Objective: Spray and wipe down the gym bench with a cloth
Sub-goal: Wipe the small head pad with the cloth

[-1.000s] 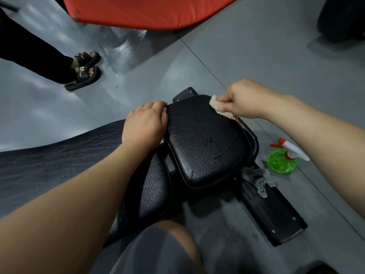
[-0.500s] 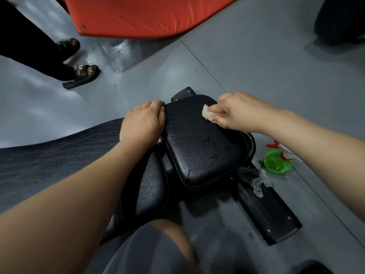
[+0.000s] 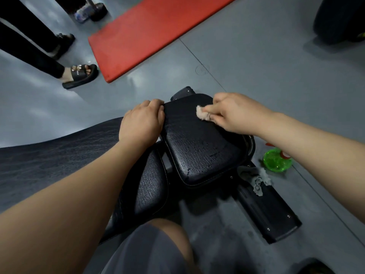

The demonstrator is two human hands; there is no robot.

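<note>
Two hands are on the small seat pad (image 3: 199, 153) of the gym bench. The right hand (image 3: 235, 113) pinches a little light cloth (image 3: 203, 115) and presses it on the far part of the pad. The left hand (image 3: 141, 123) curls its fingers over the pad's far left edge and holds on to it.

I think the spraying is done for this pad, because wet drops shine on its near part. So the wiping looks only partly done. The cloth is at the far end, and the near end with the drops is left to do.

The long back pad (image 3: 49, 161) lies to the left. No drops show on it, and I cannot tell if it has been sprayed or wiped.

The green spray bottle (image 3: 276, 160) sits on the floor to the right, partly hidden by the right arm. No hand is on it. A grey rag (image 3: 256, 178) lies on the black bench frame (image 3: 266, 212), just beside the seat pad's near right corner.
</note>
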